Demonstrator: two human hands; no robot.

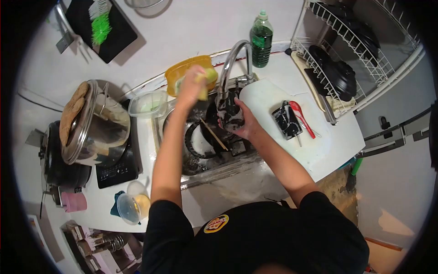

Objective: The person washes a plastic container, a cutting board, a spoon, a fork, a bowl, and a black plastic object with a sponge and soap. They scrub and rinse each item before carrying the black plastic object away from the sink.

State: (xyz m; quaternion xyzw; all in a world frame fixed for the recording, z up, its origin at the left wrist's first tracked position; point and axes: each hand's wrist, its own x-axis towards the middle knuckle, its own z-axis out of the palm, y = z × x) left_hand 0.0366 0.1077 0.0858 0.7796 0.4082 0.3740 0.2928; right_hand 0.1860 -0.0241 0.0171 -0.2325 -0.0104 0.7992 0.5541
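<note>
While I watched the feed from afar, the left hand [195, 81] was closed around a yellow-green sponge [207, 76], raised at the back edge of the sink [214, 176] and just in front of a yellow plastic bowl [181, 68]; I could not tell what lay inside that bowl. The right hand [245, 123] gripped a dark cup [229, 114], wet and streaked with foam, held right under the curved steel faucet [232, 55]. Down in the basin sat a round dark dish [198, 142] filled with white suds, and a pair of wooden chopsticks [213, 134] slanted across it. Beside the sink's left corner stood a clear square tub [148, 104] with a pale green tint inside. A green bottle [261, 40] behind the faucet was nearly full of dark liquid. On the white board [264, 96] to the right lay a black soapy rectangular piece [286, 121] and a red spoon [301, 116]. The wire rack [305, 54] held glossy black bowls [340, 75].
</note>
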